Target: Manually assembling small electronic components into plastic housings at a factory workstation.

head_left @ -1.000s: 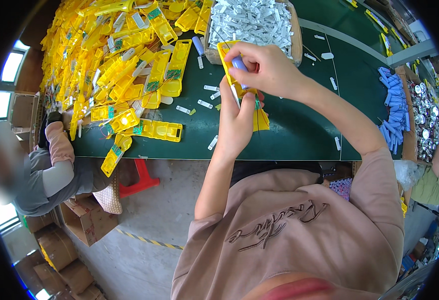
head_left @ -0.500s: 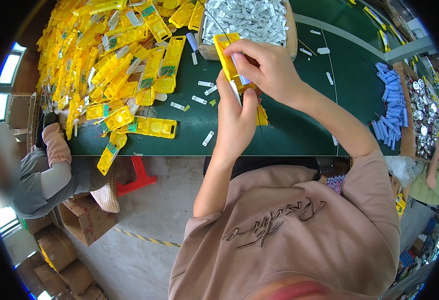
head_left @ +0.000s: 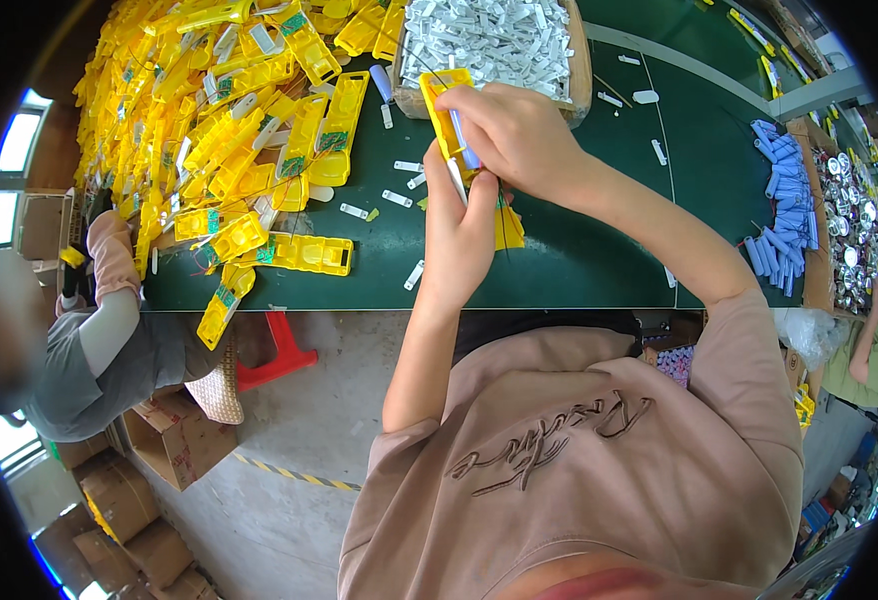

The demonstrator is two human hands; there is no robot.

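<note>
My left hand (head_left: 459, 232) is closed around an open yellow plastic casing (head_left: 456, 77), held tilted above the green table. Inside the casing lies a blue cylindrical battery (head_left: 468, 152), partly covered by fingers. My right hand (head_left: 521, 138) is closed over it from the right, with fingertips on the battery and the casing's edge. A thin dark wire sticks out past the casing's far end. Just beyond my left hand, another yellow piece (head_left: 508, 230) shows on the table, partly hidden. Small white plastic pieces (head_left: 397, 198) lie scattered left of my hands.
A large heap of yellow casings (head_left: 249, 150), some with green circuit boards, covers the table's left side. A carton of white pieces (head_left: 489, 45) stands ahead. Blue batteries (head_left: 787, 190) are piled right, beside a box of round silver parts (head_left: 844, 215). Co-workers sit at both sides.
Both my hands have shifted slightly left with the casing, and the battery now lies more in line with it. At the left, the co-worker's arm has moved and a yellow piece shows near it.
</note>
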